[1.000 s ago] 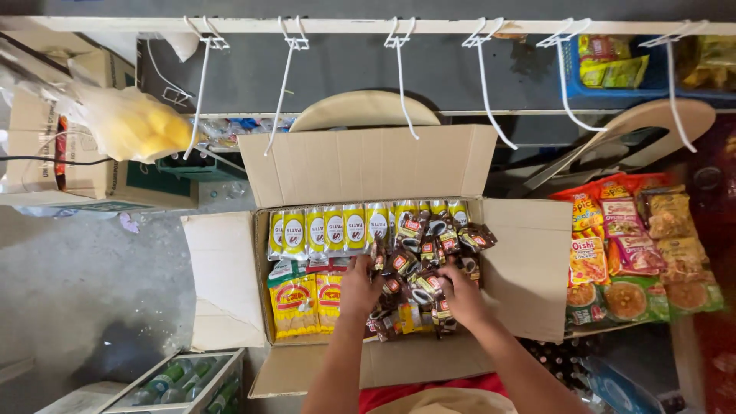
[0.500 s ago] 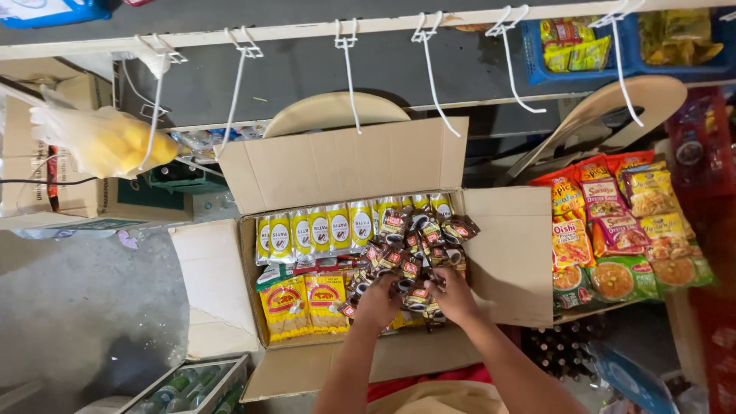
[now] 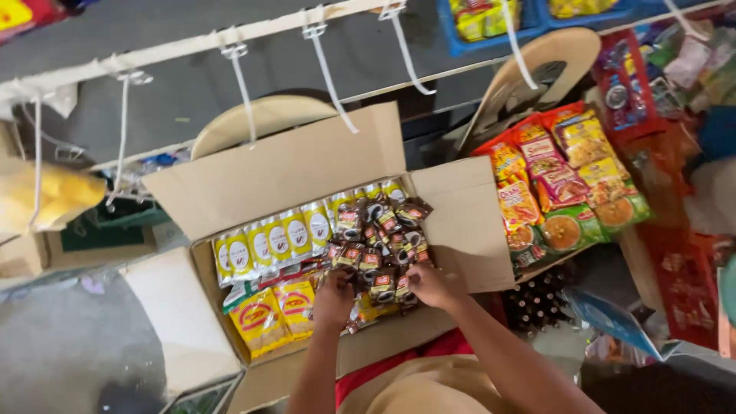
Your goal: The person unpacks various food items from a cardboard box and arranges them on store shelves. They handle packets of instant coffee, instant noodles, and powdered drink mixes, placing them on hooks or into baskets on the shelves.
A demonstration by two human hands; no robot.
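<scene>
An open cardboard box (image 3: 276, 172) sits below me with its flaps spread. Inside, a row of yellow-green sachets (image 3: 264, 244) lines the far side, yellow packets (image 3: 261, 318) lie at the near left, and a heap of dark brown coffee sachets (image 3: 379, 234) fills the right part. My left hand (image 3: 335, 297) and my right hand (image 3: 431, 285) both reach into the near end of that brown heap, fingers closed on sachets there.
White wire hooks (image 3: 326, 69) hang from a rail above the box. Colourful snack packs (image 3: 563, 184) are stacked to the right, with dark bottles (image 3: 537, 307) below them. A yellow plastic bag (image 3: 46, 195) hangs at left. Two beige chair backs (image 3: 253, 119) stand behind the box.
The view has swung and tilted right, so the box now sits lower left. Both hands have drawn nearer to me along the brown sachet heap, still gripping it.
</scene>
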